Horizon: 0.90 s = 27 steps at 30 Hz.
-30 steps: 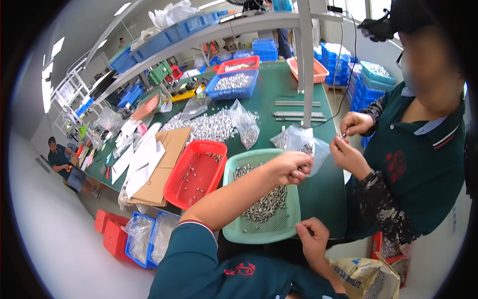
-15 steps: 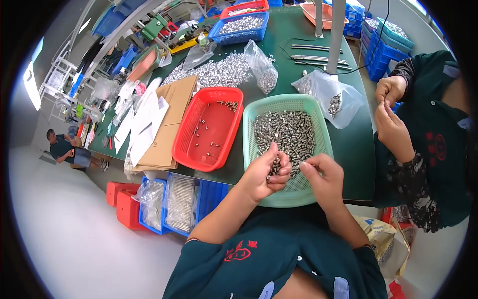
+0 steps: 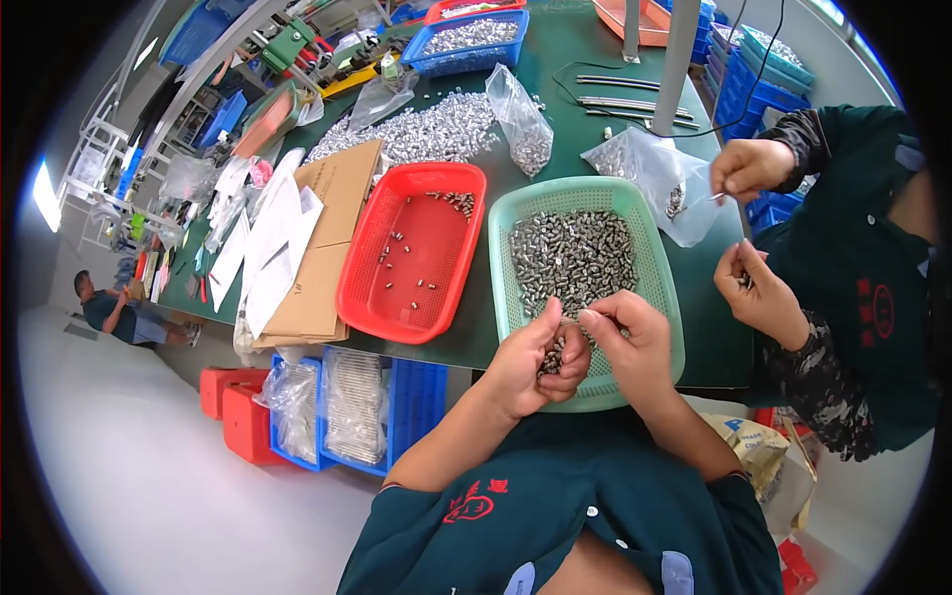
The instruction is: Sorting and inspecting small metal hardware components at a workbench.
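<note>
My left hand (image 3: 534, 365) is curled around several small metal fittings (image 3: 551, 359) over the near edge of the light green basket (image 3: 501, 288). Close beside it, my right hand (image 3: 637, 342) pinches with thumb and forefinger at the left thumb's tip. Whatever sits in that pinch is too small to make out. Below and beyond both hands, a thick layer of dark, shiny fittings (image 3: 573, 253) covers the basket's floor. To the left, a red basket (image 3: 349, 288) holds several scattered fittings of the same look.
Flattened cardboard (image 3: 322, 263) and white papers (image 3: 285, 243) lie left of the red basket. Silvery parts (image 3: 436, 129) spread behind it, near a blue basket (image 3: 461, 61). Clear bags (image 3: 521, 129) stand beyond. On the right, a co-worker's hands (image 3: 759, 288) handle small parts beside a metal post (image 3: 677, 69).
My right hand has moved left and up to meet my left hand. The co-worker's hands have separated, one reaching toward the clear bag. The whole view has shifted slightly.
</note>
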Each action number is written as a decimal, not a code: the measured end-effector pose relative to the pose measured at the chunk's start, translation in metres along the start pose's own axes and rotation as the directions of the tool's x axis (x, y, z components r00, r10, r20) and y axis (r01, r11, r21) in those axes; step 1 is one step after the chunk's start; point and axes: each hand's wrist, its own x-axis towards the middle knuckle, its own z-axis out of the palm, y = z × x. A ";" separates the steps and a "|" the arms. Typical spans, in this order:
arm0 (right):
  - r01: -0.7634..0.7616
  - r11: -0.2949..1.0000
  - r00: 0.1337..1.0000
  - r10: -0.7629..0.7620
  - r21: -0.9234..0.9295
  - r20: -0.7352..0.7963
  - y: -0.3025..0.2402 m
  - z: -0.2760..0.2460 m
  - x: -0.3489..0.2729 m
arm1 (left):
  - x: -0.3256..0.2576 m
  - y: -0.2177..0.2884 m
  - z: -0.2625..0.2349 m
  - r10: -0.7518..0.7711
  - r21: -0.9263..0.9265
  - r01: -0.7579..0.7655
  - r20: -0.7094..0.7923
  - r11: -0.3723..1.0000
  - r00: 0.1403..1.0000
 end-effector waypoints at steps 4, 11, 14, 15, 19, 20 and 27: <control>0.380 0.845 0.920 -0.386 -0.377 0.064 -0.011 0.001 0.001 | -0.004 0.000 0.005 0.002 -0.017 -0.003 -0.038 1.000 0.999; -0.180 0.962 0.980 0.158 0.203 0.122 -0.002 0.001 -0.001 | -0.003 0.002 0.010 -0.014 0.119 0.014 -0.004 0.993 1.000; -0.517 0.698 0.854 0.460 0.495 0.243 0.013 -0.003 0.001 | -0.006 0.005 0.012 -0.089 0.168 0.096 -0.051 0.981 0.995; -0.619 0.535 0.768 0.567 0.575 0.298 0.019 -0.005 0.002 | -0.008 0.006 0.018 -0.069 0.147 0.086 -0.116 0.985 0.991; -0.512 0.768 0.854 0.501 0.385 0.138 0.017 -0.008 0.003 | -0.012 0.006 0.008 0.003 0.068 0.019 -0.307 0.998 0.952; -0.515 0.765 0.853 0.504 0.386 0.139 0.013 -0.009 0.003 | -0.012 0.005 0.007 0.043 0.071 -0.016 -0.404 0.997 0.914; 0.172 0.828 0.981 -0.195 -0.533 0.013 -0.006 -0.017 0.006 | -0.015 0.006 0.001 0.107 0.024 -0.104 -0.180 0.994 0.978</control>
